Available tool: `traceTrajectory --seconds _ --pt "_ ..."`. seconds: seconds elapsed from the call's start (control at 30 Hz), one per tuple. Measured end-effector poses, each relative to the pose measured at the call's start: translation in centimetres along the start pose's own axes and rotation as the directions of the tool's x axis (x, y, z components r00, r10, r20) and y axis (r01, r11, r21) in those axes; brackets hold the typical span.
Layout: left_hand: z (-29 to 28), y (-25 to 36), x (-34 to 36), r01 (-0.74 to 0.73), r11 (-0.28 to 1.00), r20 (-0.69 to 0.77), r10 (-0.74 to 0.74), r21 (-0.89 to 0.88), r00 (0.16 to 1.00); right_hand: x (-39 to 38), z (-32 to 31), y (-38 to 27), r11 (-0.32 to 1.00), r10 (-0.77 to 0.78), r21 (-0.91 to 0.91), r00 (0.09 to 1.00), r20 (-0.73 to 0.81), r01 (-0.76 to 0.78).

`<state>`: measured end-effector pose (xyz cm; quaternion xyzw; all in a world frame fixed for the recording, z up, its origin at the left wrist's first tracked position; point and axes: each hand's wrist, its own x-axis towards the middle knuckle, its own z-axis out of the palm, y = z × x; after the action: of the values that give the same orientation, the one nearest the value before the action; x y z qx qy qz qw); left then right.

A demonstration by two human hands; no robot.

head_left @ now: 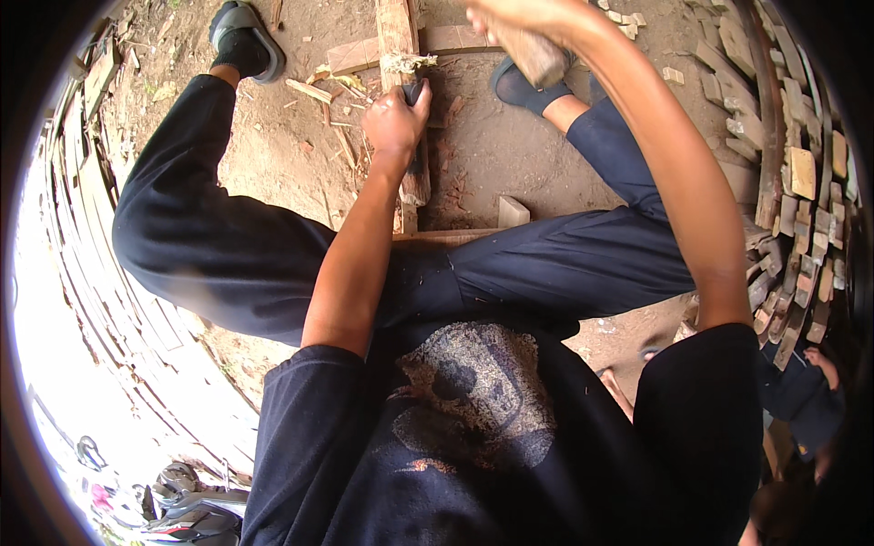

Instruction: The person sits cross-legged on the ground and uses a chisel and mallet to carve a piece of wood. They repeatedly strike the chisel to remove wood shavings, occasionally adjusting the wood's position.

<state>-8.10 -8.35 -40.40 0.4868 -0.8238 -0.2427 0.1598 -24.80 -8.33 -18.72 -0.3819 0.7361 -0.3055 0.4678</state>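
Dirt ground; left hand (394,118) grips a half-hidden dark tool (414,91); right hand (510,23), blurred and cropped, grasps a wooden block (533,56).

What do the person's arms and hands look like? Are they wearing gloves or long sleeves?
No gloves: both the left hand and the right hand are bare. The forearms are bare too, with no watch or bracelet in sight. Short black sleeves of a T-shirt with a faded pale print on the chest stop above the elbows. The right hand is blurred, so small details such as rings cannot be told.
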Motion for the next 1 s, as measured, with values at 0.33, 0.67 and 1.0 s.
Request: traceTrajectory --seconds 0.33,0.67,1.0 --pt "0.7 0.9 -0.2 -0.046 0.998 0.018 0.047 -0.049 0.999 0.6 -2.1 -0.4 0.978 0.185 -0.15 0.936 0.3 -0.145" --pt "-0.4 0.2 -0.9 -0.037 0.999 0.034 0.036 0.036 0.999 -0.1 -2.3 -0.5 0.922 0.376 -0.303 0.755 0.538 -0.243" --pt "0.3 -0.3 -0.9 -0.071 0.996 -0.011 0.071 0.049 0.997 0.8 0.3 1.4 0.997 -0.071 -0.046 0.996 -0.05 0.069"
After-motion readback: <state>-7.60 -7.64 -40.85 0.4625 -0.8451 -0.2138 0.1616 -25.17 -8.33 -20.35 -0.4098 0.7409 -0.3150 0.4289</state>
